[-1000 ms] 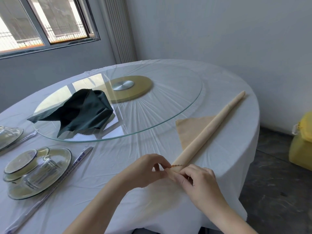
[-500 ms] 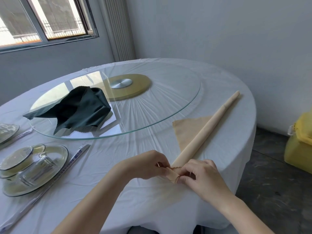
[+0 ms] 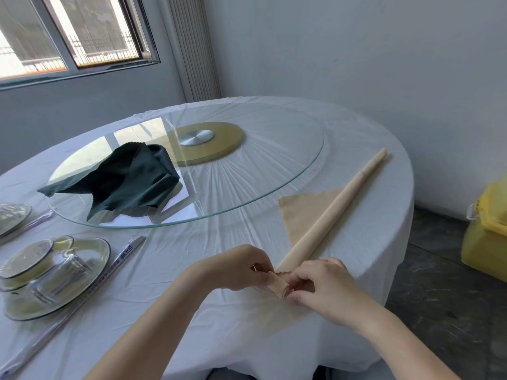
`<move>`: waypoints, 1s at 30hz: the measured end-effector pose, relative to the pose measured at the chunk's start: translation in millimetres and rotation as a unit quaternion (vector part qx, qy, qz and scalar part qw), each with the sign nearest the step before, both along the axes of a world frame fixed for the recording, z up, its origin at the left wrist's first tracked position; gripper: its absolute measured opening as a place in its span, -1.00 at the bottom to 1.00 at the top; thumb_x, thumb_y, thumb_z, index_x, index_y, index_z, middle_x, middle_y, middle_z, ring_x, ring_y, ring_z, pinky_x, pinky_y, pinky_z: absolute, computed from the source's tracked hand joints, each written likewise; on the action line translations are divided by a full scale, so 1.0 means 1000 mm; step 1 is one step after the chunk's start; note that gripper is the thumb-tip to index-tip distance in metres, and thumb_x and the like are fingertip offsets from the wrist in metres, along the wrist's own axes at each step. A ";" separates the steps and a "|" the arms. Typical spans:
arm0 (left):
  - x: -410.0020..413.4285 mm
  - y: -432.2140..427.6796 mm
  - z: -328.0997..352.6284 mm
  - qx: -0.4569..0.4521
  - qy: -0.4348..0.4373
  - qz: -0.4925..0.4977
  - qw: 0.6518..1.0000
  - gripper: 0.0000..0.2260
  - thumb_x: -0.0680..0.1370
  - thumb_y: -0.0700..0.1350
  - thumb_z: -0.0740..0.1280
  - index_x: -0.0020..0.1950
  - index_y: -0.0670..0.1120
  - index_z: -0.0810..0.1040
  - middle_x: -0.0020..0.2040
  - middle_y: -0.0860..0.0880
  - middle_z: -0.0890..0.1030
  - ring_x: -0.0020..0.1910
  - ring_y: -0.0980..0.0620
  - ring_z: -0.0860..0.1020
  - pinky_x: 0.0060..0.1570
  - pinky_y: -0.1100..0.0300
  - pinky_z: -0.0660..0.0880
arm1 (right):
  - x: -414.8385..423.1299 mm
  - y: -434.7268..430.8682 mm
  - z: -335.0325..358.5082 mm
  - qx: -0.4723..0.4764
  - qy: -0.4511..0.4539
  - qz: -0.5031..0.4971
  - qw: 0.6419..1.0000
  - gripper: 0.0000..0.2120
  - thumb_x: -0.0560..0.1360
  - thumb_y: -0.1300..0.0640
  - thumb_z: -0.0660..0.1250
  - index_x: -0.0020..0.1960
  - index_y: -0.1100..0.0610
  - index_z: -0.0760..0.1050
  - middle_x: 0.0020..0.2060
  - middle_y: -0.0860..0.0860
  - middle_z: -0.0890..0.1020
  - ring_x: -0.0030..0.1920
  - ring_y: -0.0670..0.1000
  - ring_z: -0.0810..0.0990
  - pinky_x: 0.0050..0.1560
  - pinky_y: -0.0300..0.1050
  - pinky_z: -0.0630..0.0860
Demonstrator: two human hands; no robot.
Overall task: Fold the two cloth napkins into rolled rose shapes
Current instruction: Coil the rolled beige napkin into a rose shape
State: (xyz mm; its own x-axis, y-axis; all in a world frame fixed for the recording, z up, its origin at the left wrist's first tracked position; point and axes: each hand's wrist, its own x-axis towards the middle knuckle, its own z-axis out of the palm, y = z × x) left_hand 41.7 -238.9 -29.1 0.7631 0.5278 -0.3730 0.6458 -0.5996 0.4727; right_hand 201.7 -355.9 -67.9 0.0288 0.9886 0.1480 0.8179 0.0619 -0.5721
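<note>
While both hands pinch the near end of the beige napkin, left hand and right hand should coil it tight and even. Long roll lies on the bench; green napkin waits on the glass turntable.

The tan napkin is soft, matt cloth. The round turntable is smooth, shiny glass. The dark green napkin is matt cloth.
</note>
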 end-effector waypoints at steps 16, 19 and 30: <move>0.005 0.002 0.000 0.001 0.006 0.005 1.000 -0.79 0.55 0.02 0.30 0.05 -0.07 0.59 -0.05 -0.02 0.60 -0.11 0.03 0.54 -0.05 0.10 0.51 | -0.016 -0.010 -0.018 0.070 0.046 -0.026 0.996 -0.65 0.24 -0.22 0.39 -0.04 -0.17 0.44 -0.32 -0.35 0.44 -0.16 -0.33 0.42 -0.16 -0.41 0.27; 0.010 0.003 0.000 0.013 0.021 0.008 1.000 -0.78 0.53 0.03 0.31 0.00 -0.10 0.59 -0.06 -0.06 0.62 -0.14 0.02 0.55 -0.07 0.08 0.52 | -0.019 -0.008 -0.019 0.098 0.041 -0.055 0.993 -0.70 0.27 -0.24 0.31 -0.05 -0.17 0.42 -0.34 -0.35 0.42 -0.25 -0.35 0.41 -0.31 -0.46 0.27; -0.003 -0.003 -0.017 0.032 -0.160 0.030 0.986 -0.83 0.45 -0.12 0.43 -0.07 0.15 0.55 -0.04 0.17 0.54 -0.13 0.25 0.52 -0.13 0.30 0.49 | -0.011 0.000 -0.018 0.095 0.032 -0.100 0.990 -0.67 0.42 -0.35 0.17 -0.06 -0.16 0.53 -0.40 -0.14 0.42 -0.33 -0.17 0.44 -0.38 -0.36 0.28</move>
